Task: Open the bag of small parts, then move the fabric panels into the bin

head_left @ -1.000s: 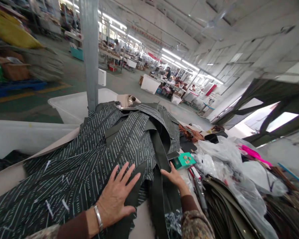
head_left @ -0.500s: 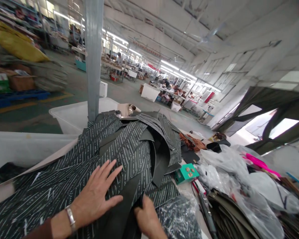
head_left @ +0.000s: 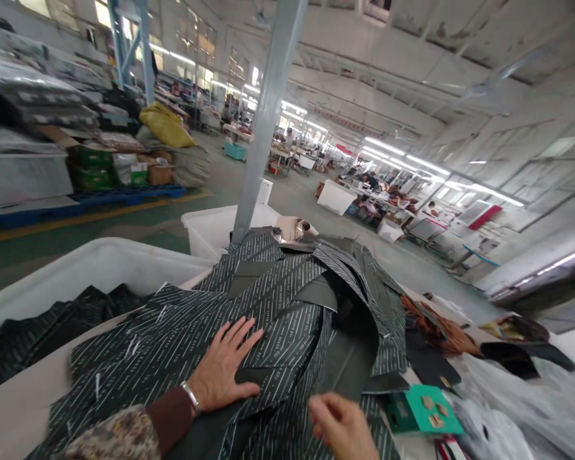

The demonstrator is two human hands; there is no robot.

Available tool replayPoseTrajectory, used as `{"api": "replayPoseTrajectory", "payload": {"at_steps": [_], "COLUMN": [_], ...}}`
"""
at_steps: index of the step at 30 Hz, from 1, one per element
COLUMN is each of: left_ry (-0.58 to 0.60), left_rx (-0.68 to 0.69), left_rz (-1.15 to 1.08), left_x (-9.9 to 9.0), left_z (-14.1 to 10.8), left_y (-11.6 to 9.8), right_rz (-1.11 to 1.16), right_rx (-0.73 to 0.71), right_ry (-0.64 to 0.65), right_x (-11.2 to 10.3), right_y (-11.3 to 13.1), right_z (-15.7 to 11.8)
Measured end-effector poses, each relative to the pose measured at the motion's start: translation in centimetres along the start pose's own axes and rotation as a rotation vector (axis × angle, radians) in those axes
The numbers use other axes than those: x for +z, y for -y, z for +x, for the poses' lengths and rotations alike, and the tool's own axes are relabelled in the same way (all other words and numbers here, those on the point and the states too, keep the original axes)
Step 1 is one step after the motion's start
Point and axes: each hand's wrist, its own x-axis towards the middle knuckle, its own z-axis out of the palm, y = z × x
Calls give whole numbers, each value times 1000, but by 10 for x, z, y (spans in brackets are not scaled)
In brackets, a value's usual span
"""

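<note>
A heap of dark cut fabric pieces, printed with pale slanting lines and small lettering, covers the table in front of me. My left hand lies flat on the heap, palm down, fingers spread. Near the heap's right side, my right hand has its fingers curled in, and no cloth shows in its grip. Plain dark undersides of some pieces curve up just beyond the right hand. Small pale tags stick out of the pieces at the left.
A green box with small gold-coloured parts lies right of the heap, beside clear plastic bags and brown material. White bins stand at the left, one with dark fabric. A metal post rises behind the heap.
My right hand has let go of the dark piece it was gripping, which now lies lower. My left hand stays spread on the heap. The view has turned left.
</note>
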Motion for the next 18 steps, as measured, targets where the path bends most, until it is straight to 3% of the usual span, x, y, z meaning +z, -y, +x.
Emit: {"api": "replayPoseTrajectory", "payload": {"at_steps": [2,4,9,13,16,18], "left_ry": [-5,-21,-103,-184,-212,-216], "left_rx": [-9,-5,31,77,77,64], "left_rz": [3,7,48,139,160,159], "left_x": [0,1,3,11,14,14], "left_z": [-1,-2,-4,-4,-4,-4], "left_y": [-1,-1,0,6,11,12], "right_rz": [-67,-167,-391,-476,-464,-425], "right_rx": [-27,-87,-183,-200,-217,-224], "right_ry": [-123,-216,-261,-299,-347,-436], "right_x": [-18,-22,1,9,-12,-35], "right_y": [1,10,38,32,6,-19], "right_z": [46,91,167,196,198,183]}}
